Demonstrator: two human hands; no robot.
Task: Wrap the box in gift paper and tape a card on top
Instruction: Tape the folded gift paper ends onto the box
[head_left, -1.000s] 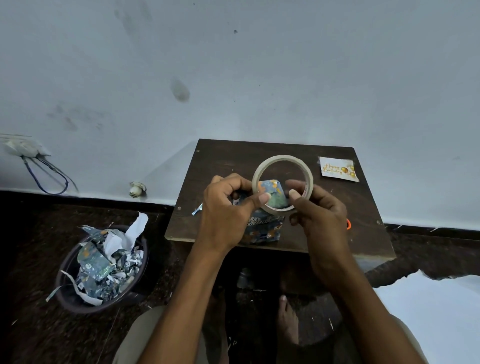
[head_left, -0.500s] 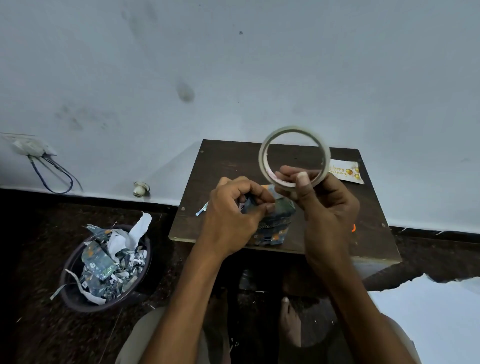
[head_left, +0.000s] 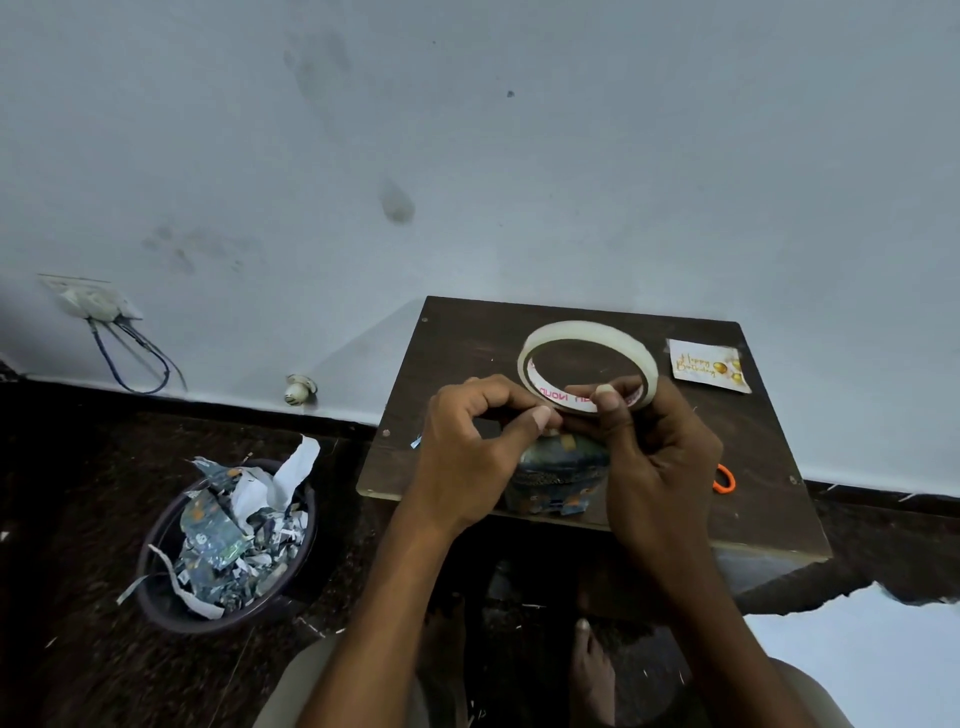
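Already the box (head_left: 558, 475) sits wrapped at the bench's (head_left: 467, 332) near edge. Both hands, left (head_left: 475, 457) and right (head_left: 657, 467), pinch the tape roll (head_left: 587, 364) above it; the card (head_left: 709, 365) lies untaped, well apart.

Dark matt wood on the table (head_left: 467, 338), pale translucent plastic tape roll (head_left: 587, 332), glossy printed paper wrapping the box (head_left: 558, 467).

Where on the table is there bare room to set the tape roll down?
Bare wood lies on the table along its far-left edge, and between the tape roll and the card. The near middle is crowded: both hands over the wrapped box.
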